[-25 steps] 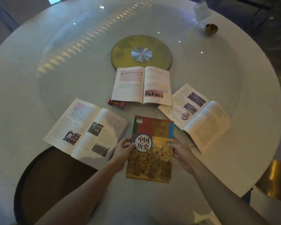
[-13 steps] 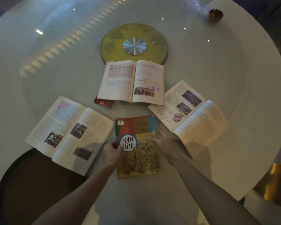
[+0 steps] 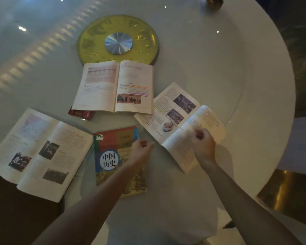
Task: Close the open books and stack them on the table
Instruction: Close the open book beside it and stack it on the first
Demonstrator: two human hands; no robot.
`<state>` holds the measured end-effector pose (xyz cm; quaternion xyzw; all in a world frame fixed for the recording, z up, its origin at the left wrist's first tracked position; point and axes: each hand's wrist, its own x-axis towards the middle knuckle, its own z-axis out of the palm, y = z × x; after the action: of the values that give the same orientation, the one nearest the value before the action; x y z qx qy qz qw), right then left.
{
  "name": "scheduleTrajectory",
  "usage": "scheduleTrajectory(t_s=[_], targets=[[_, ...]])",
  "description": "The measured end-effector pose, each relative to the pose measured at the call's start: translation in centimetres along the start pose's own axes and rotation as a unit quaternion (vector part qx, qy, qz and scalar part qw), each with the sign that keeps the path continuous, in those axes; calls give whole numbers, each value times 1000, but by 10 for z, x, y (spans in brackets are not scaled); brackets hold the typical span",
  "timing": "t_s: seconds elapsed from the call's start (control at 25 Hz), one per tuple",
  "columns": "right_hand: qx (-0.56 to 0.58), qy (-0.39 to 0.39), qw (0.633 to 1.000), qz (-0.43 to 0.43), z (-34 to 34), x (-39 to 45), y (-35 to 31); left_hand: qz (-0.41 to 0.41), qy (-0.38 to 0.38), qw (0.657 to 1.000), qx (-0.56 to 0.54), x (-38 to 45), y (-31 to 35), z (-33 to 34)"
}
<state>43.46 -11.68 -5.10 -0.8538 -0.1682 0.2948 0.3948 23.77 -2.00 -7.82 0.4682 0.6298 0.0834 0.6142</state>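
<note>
White and glossy, the big round table (image 3: pixel 210 71) fills most of the frame, with ceiling lights mirrored in its glass top toward the upper left. A yellow-green disc with a silver metal hub (image 3: pixel 118 41) sits at upper centre, and a small brass bowl (image 3: pixel 215 3) at the top edge. Dark floor shows at the far right.

Three open textbooks lie flat: one just below the disc (image 3: pixel 113 87), one at lower left (image 3: pixel 39 152), one at centre right (image 3: pixel 177 121). A small red packet (image 3: pixel 80 114) peeks from under the middle one. The closed history book with a red, blue and tan cover (image 3: pixel 113 156) lies at lower centre.

The left hand (image 3: pixel 140 151) hovers over the closed book's right edge, fingers loosely curled, holding nothing. The right hand (image 3: pixel 202 144) rests on the right-hand book's near page, fingers curled together; whether it pinches a page I cannot tell.
</note>
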Motion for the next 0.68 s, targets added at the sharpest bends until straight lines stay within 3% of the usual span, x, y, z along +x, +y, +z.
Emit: scheduleTrajectory(t_s=[0.08,0.2,0.32,0.48,0.6,0.68], targets=[[48,45,994,84,-21,10,22,-86,-42,994,-54,7,8,32],[80,44,979,181,-35,11,64,-175,-83,969,-151,2,11,63],[129,22,972,197,-40,4,87,-200,-78,957,-196,-4,12,76],[216,-38,951,217,-49,0,89,-215,-125,924,-290,-18,19,80],[373,-111,887,247,-61,-4,78,-199,-151,928,-277,-32,20,88],[365,-95,902,210,-72,-3,75,-200,-171,937,-229,-43,15,92]])
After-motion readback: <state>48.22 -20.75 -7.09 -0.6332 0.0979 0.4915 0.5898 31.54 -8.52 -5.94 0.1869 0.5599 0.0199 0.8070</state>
